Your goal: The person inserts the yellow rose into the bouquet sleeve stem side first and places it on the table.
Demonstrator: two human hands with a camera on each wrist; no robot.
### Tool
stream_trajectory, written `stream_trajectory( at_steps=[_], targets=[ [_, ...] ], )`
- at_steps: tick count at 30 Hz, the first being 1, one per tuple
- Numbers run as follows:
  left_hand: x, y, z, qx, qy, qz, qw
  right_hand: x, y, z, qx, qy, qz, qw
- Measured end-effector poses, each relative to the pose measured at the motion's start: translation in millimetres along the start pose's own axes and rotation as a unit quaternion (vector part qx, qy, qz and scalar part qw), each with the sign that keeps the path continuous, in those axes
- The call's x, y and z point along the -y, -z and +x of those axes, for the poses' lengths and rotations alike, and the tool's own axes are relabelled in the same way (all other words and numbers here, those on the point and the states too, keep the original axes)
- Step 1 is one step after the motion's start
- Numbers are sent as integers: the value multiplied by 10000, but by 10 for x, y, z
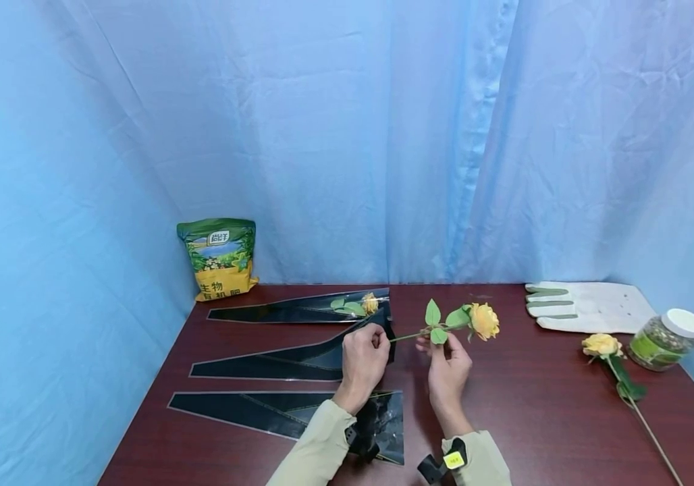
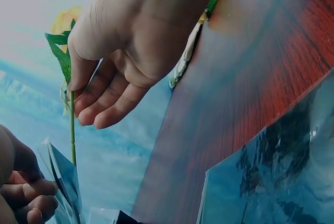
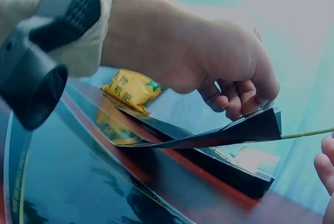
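A yellow rose (image 1: 483,321) with green leaves lies level in my right hand (image 1: 449,374), which pinches its stem just below the leaves. My left hand (image 1: 364,361) pinches the upper edge of the middle dark flower sleeve (image 1: 274,364), lifting its wide end off the table. In the right wrist view the sleeve's mouth (image 3: 269,125) gapes a little, and the stem (image 3: 308,132) runs into it. The stem's lower end is hidden by the sleeve. The left wrist view shows my right thumb and fingers round the stem (image 2: 72,130).
A sleeve holding another yellow rose (image 1: 370,304) lies behind, and a flat sleeve (image 1: 231,405) in front. A green and yellow bag (image 1: 218,260) stands back left. At right are white gloves (image 1: 596,307), a lidded jar (image 1: 665,341) and a loose rose (image 1: 603,345).
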State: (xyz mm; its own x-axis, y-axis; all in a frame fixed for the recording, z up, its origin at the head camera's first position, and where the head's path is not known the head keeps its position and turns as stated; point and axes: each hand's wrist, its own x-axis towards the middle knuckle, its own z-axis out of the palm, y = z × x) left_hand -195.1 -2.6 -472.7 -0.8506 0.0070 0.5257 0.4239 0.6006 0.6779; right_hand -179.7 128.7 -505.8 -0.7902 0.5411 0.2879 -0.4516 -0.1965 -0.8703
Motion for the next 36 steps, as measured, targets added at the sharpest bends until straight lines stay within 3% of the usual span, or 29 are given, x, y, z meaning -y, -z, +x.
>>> stream_trajectory(
  at_steps=[5, 13, 22, 27, 36],
  targets=[
    [-29, 0, -7, 16, -59, 29, 10000, 6, -3, -4, -79, -117, 628, 9979],
    [-69, 3, -7, -61, -136, -104, 9998, 0, -25, -45, 399, 67, -176, 9990],
    [-111, 15, -9, -196, -276, -15, 9994, -18, -51, -98, 734, 50, -526, 9959],
    [-119, 18, -14, -188, -303, -67, 9993, -20, -70, -113, 567, -51, -479, 9972],
    [-112, 17, -16, -190, -282, -60, 9994, -20, -64, -88, 83, -203, 241, 9995]
  ],
)
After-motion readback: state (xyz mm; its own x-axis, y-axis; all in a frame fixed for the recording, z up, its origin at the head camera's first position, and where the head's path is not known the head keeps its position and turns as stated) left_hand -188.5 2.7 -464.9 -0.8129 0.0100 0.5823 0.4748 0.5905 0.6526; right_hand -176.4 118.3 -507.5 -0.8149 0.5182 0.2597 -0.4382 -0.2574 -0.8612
